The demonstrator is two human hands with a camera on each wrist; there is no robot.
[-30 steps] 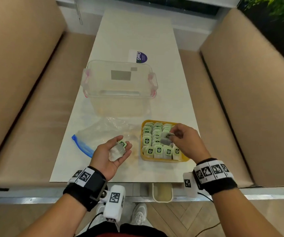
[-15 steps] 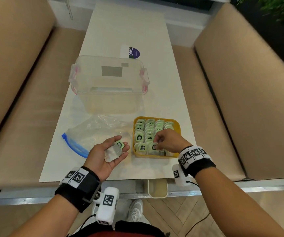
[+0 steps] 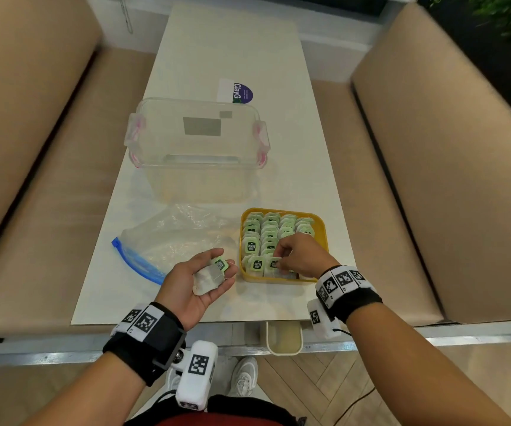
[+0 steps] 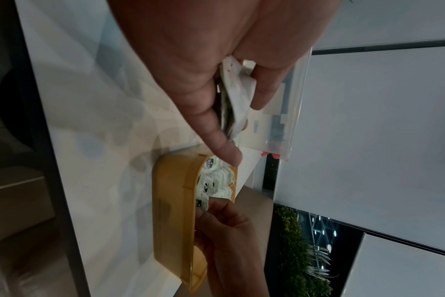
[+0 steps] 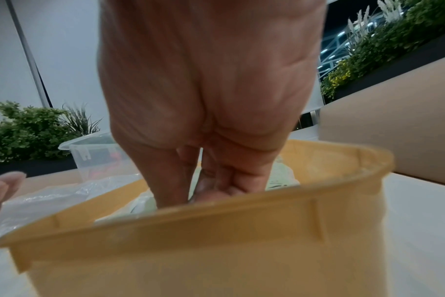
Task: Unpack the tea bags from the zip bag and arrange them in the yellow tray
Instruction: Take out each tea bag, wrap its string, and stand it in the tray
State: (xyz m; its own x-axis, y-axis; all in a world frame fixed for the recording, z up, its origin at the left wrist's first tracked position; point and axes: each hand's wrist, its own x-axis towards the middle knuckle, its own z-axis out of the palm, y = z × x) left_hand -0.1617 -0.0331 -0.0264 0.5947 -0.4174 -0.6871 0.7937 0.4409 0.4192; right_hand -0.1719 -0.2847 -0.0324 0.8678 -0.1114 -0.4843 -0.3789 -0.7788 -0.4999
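The yellow tray (image 3: 323,229) sits near the table's front right and is packed with rows of green-tagged tea bags (image 3: 268,230). My right hand (image 3: 280,263) reaches into its near row, fingertips pinching a tea bag (image 3: 274,263) down among the others. In the right wrist view its fingers (image 5: 165,180) dip behind the tray wall (image 5: 216,241). Left of the tray my left hand (image 3: 217,267) lies palm up, fingers and thumb curled round a few tea bags (image 3: 209,276), which the left wrist view (image 4: 235,100) shows too. The flattened zip bag (image 3: 168,241) lies just beyond that hand.
A clear plastic container (image 3: 199,149) with pink latches stands behind the zip bag and tray. A purple-and-white card (image 3: 235,91) lies further back. Beige benches (image 3: 32,179) flank the narrow table. A small cream bin (image 3: 283,336) hangs under the near edge.
My right hand has carried a tea bag from above the tray's middle down into the near row. The left hand has kept its tea bags and hardly moved.
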